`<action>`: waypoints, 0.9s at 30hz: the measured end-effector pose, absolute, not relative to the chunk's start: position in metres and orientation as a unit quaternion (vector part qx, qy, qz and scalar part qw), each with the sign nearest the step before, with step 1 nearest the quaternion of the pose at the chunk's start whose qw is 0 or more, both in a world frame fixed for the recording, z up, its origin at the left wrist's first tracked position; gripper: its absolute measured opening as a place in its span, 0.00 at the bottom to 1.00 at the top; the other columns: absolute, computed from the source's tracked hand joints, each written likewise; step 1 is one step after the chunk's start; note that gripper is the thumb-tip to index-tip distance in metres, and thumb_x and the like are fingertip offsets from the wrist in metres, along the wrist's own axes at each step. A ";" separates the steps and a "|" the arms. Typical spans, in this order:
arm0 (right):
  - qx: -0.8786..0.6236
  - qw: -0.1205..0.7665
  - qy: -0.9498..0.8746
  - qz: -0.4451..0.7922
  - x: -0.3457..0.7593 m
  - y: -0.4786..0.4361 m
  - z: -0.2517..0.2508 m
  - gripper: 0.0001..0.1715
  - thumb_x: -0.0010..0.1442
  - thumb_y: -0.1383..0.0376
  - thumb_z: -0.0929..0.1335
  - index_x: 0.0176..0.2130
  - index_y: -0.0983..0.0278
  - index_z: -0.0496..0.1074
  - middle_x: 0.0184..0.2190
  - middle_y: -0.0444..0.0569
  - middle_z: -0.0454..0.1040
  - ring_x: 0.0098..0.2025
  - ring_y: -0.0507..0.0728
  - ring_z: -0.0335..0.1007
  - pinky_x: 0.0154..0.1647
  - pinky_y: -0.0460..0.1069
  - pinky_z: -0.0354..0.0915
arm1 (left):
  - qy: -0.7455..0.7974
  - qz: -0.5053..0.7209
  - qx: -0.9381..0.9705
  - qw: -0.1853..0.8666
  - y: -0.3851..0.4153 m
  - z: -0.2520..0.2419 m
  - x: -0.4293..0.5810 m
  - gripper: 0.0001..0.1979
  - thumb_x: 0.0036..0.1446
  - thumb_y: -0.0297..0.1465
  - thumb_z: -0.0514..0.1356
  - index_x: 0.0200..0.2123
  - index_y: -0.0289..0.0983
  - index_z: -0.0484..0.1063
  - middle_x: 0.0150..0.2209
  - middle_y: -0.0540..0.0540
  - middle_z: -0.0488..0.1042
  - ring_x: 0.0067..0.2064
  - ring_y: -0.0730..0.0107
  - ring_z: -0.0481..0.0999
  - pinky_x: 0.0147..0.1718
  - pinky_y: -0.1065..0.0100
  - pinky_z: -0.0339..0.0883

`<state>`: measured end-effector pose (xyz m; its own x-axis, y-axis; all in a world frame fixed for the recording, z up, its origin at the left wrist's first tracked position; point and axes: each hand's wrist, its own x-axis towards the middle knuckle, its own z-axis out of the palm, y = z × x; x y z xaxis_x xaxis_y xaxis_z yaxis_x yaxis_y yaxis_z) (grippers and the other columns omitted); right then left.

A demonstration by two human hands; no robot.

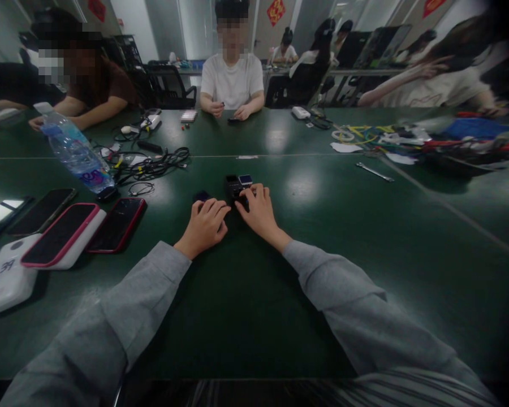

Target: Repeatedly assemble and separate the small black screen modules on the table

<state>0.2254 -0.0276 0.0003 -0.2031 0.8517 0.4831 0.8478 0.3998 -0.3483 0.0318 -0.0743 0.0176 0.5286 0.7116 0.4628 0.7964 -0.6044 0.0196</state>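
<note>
Near the middle of the dark green table lies a small black device with a small pale-edged piece beside it. My right hand is bent over the near side of these, fingertips on or just above them; what lies under the fingers is partly hidden. To the left, my left hand rests with curled fingers at the near edge of a dark rounded object, which its fingers partly cover. Whether either hand grips something is not clear. The two hands are apart, with a narrow gap between them.
Several phones, a white case and a tilted water bottle are at the left. Black cables lie behind them. A wrench and a cable heap are at the right. A person sits opposite.
</note>
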 end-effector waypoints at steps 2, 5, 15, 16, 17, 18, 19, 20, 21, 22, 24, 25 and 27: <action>-0.547 0.310 -0.778 0.001 0.226 -0.028 0.000 0.14 0.64 0.61 0.64 0.49 0.63 0.68 0.50 0.59 0.58 0.54 0.70 0.56 0.51 0.65 0.63 | -0.423 -0.221 -0.874 0.086 -0.063 0.013 0.021 0.21 0.58 0.21 0.53 0.54 0.36 0.67 0.58 0.39 0.69 0.63 0.50 0.62 0.60 0.46 0.56; -0.539 0.312 -0.783 -0.020 0.226 -0.027 -0.001 0.13 0.63 0.63 0.65 0.48 0.63 0.68 0.49 0.57 0.59 0.52 0.68 0.57 0.49 0.63 0.65 | -0.388 -0.218 -0.892 0.078 -0.046 0.005 0.005 0.21 0.56 0.16 0.49 0.48 0.37 0.70 0.63 0.42 0.64 0.68 0.54 0.56 0.65 0.46 0.51; -0.494 0.321 -0.808 -0.018 0.227 -0.027 -0.002 0.15 0.63 0.65 0.65 0.50 0.60 0.69 0.50 0.56 0.59 0.52 0.66 0.59 0.48 0.62 0.67 | -0.428 -0.305 -0.849 0.061 -0.038 0.001 -0.003 0.29 0.55 0.19 0.53 0.61 0.35 0.58 0.63 0.37 0.60 0.67 0.52 0.56 0.65 0.47 0.54; -0.489 0.321 -0.811 -0.017 0.227 -0.027 -0.002 0.15 0.64 0.65 0.65 0.51 0.60 0.69 0.50 0.55 0.59 0.52 0.66 0.59 0.48 0.62 0.67 | -0.432 -0.300 -0.848 0.060 -0.039 0.001 -0.002 0.28 0.56 0.20 0.53 0.61 0.35 0.58 0.63 0.37 0.61 0.66 0.53 0.57 0.64 0.47 0.55; -0.486 0.322 -0.812 -0.018 0.227 -0.028 -0.002 0.15 0.64 0.66 0.65 0.51 0.60 0.69 0.50 0.55 0.60 0.52 0.66 0.59 0.48 0.61 0.68 | -0.434 -0.290 -0.851 0.060 -0.039 0.001 -0.002 0.27 0.57 0.21 0.54 0.61 0.36 0.59 0.62 0.37 0.62 0.66 0.52 0.58 0.63 0.47 0.55; -0.485 0.323 -0.813 -0.018 0.227 -0.028 -0.002 0.15 0.64 0.66 0.64 0.52 0.59 0.68 0.50 0.55 0.60 0.52 0.66 0.59 0.48 0.61 0.68 | -0.435 -0.278 -0.854 0.061 -0.039 0.001 -0.001 0.26 0.58 0.22 0.54 0.60 0.36 0.59 0.62 0.38 0.62 0.65 0.52 0.58 0.63 0.47 0.56; -0.486 0.324 -0.812 -0.018 0.227 -0.028 -0.002 0.16 0.65 0.66 0.64 0.52 0.60 0.68 0.50 0.55 0.60 0.52 0.65 0.60 0.49 0.61 0.68 | -0.436 -0.267 -0.857 0.063 -0.039 0.000 -0.001 0.26 0.58 0.22 0.54 0.60 0.37 0.60 0.63 0.38 0.61 0.65 0.51 0.58 0.62 0.47 0.56; -0.488 0.326 -0.810 -0.018 0.227 -0.028 -0.002 0.16 0.65 0.66 0.63 0.52 0.60 0.67 0.50 0.55 0.61 0.52 0.65 0.60 0.49 0.62 0.67 | -0.436 -0.259 -0.859 0.066 -0.040 0.000 0.000 0.26 0.58 0.23 0.54 0.60 0.38 0.60 0.63 0.38 0.61 0.66 0.51 0.58 0.62 0.47 0.56; -0.489 0.330 -0.807 -0.016 0.227 -0.028 -0.002 0.17 0.64 0.67 0.63 0.53 0.61 0.66 0.50 0.56 0.61 0.52 0.65 0.60 0.50 0.62 0.67 | -0.437 -0.254 -0.860 0.069 -0.040 0.000 0.000 0.25 0.59 0.23 0.54 0.60 0.38 0.60 0.63 0.39 0.61 0.66 0.50 0.57 0.62 0.47 0.56; -0.492 0.335 -0.804 -0.014 0.227 -0.027 -0.003 0.17 0.64 0.67 0.63 0.53 0.62 0.65 0.50 0.56 0.62 0.52 0.66 0.61 0.50 0.62 0.67 | -0.438 -0.250 -0.861 0.072 -0.040 0.000 0.001 0.25 0.59 0.23 0.54 0.60 0.38 0.61 0.63 0.39 0.61 0.65 0.50 0.57 0.62 0.47 0.56; -0.499 0.344 -0.795 -0.012 0.227 -0.027 -0.003 0.18 0.62 0.67 0.64 0.53 0.65 0.63 0.50 0.57 0.62 0.52 0.66 0.61 0.51 0.63 0.67 | -0.441 -0.249 -0.859 0.075 -0.041 0.001 0.002 0.24 0.59 0.24 0.54 0.60 0.38 0.61 0.63 0.39 0.61 0.65 0.50 0.58 0.62 0.47 0.56; -0.506 0.346 -0.790 -0.013 0.228 -0.027 -0.003 0.18 0.62 0.67 0.64 0.52 0.66 0.62 0.50 0.58 0.63 0.52 0.67 0.61 0.51 0.63 0.67 | -0.441 -0.249 -0.859 0.076 -0.041 0.001 0.002 0.24 0.60 0.24 0.54 0.60 0.38 0.61 0.63 0.39 0.61 0.65 0.50 0.58 0.62 0.47 0.56; -0.528 0.343 -0.777 -0.019 0.229 -0.027 -0.003 0.18 0.61 0.66 0.65 0.51 0.66 0.62 0.49 0.58 0.63 0.53 0.68 0.60 0.51 0.64 0.67 | -0.441 -0.249 -0.859 0.075 -0.042 0.002 0.002 0.24 0.60 0.24 0.54 0.59 0.38 0.61 0.63 0.39 0.61 0.65 0.50 0.58 0.61 0.47 0.56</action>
<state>0.2286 -0.0267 -0.0035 -0.2081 0.8068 0.5530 0.8327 0.4428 -0.3326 0.0019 -0.0415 0.0016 0.4870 0.7207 0.4933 0.7952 -0.5995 0.0907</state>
